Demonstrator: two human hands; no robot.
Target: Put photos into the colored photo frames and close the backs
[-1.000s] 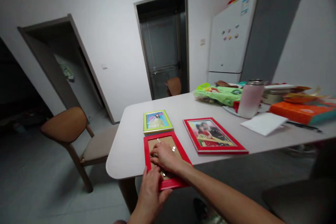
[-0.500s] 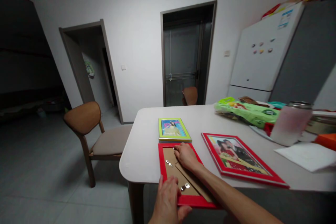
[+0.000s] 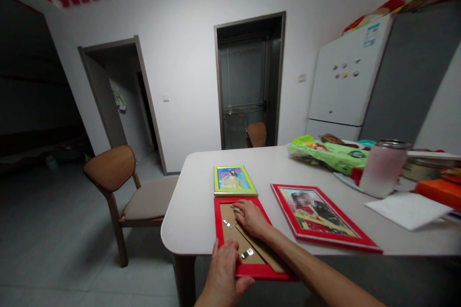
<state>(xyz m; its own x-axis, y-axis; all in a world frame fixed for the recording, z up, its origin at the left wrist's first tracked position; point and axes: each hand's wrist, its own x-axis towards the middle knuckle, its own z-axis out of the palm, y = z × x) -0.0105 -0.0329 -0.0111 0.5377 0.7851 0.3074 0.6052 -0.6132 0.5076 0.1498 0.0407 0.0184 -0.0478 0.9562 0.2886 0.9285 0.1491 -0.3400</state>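
Note:
A red picture frame [image 3: 218, 224] lies face down at the table's near edge, its brown backing board [image 3: 234, 237] showing. My left hand [image 3: 224, 268] grips the frame's near left corner, fingers on top and thumb at the near edge. Over the far end of the backing, my right hand [image 3: 251, 218] has its bent fingertips on a small metal clip [image 3: 235, 208]. Two more clips show on the board, one at the left and another near the bottom [image 3: 247, 253]. My right forearm hides part of the stand flap and the right rim.
A green picture frame [image 3: 255, 192] lies just beyond the red one. To the right is another red frame [image 3: 300, 236], photo up. Farther right are a green packet [image 3: 327, 155], a pink jar [image 3: 383, 172] and white paper [image 3: 406, 210]. A chair [image 3: 111, 168] stands left.
The camera view has shifted slightly, so the scene sits farther left. Both hands stay on the red frame, and the right fingertips are still at the far clip.

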